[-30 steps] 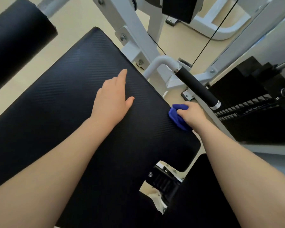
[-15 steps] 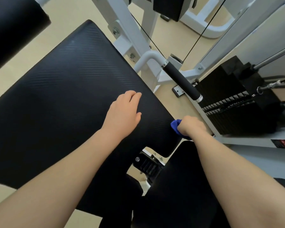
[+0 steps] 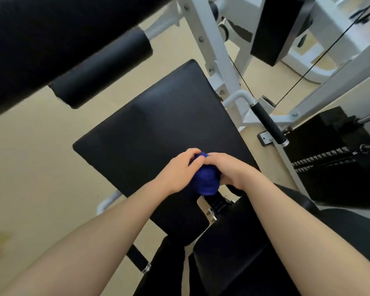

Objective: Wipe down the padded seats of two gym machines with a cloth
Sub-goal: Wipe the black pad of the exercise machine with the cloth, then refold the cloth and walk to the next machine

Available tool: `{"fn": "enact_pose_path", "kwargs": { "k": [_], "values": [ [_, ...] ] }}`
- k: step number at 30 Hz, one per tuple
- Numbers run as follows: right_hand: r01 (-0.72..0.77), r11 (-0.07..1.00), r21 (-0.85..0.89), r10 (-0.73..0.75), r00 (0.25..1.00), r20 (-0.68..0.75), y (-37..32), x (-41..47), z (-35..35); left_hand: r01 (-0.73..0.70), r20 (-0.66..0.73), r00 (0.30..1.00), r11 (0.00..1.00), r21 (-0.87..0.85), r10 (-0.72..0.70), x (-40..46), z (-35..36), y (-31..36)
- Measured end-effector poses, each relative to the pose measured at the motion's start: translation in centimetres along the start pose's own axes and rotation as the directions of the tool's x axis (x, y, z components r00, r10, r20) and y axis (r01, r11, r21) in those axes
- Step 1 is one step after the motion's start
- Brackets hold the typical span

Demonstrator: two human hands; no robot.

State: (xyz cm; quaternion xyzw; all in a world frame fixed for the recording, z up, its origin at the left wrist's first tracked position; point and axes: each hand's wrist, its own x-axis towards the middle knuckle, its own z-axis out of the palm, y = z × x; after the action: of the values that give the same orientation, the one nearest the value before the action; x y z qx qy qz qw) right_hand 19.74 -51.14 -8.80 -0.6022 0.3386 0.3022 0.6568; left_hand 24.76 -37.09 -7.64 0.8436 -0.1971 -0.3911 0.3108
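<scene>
Both forearms bare, no sleeves in view. Left hand (image 3: 177, 170) and right hand (image 3: 229, 169) bare: no gloves, rings, watch or bands. Black trousers (image 3: 233, 253) on legs below.

both hands, left hand (image 3: 177, 174) and right hand (image 3: 233, 169), around a bunched blue cloth (image 3: 206, 180) above the black padded seat (image 3: 158, 129)

A black roller pad (image 3: 100, 69) sits far left over the tan floor (image 3: 30, 167). A black handle (image 3: 268, 124) and black weight stack (image 3: 333, 159) sit right, by the white frame (image 3: 209, 39).
</scene>
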Motion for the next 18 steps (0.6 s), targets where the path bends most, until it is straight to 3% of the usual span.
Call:
{"fn": "enact_pose_path", "kwargs": {
  "k": [4,7,12,18],
  "values": [
    [-0.018,0.998,-0.065,0.019,1.000,0.006,-2.2,-2.6,4.4,0.132,-0.102,0.983,0.976,-0.173,-0.151,-4.0,-1.7,-0.1],
    [0.005,0.970,-0.241,0.022,0.994,0.109,-2.9,-4.6,8.2,0.166,-0.181,0.945,0.876,-0.452,-0.272,-8.5,-2.8,-2.0],
    [0.206,0.896,-0.393,-0.071,0.941,0.332,-2.8,-7.0,14.1,0.129,-0.266,0.911,0.832,-0.540,-0.314,-17.0,-4.3,-6.0],
    [0.536,0.651,-0.538,-0.268,0.824,0.499,-5.3,-9.5,23.6,0.011,-0.446,0.806,0.763,-0.646,-0.390,-24.6,-8.3,-11.0]
  ]
}}
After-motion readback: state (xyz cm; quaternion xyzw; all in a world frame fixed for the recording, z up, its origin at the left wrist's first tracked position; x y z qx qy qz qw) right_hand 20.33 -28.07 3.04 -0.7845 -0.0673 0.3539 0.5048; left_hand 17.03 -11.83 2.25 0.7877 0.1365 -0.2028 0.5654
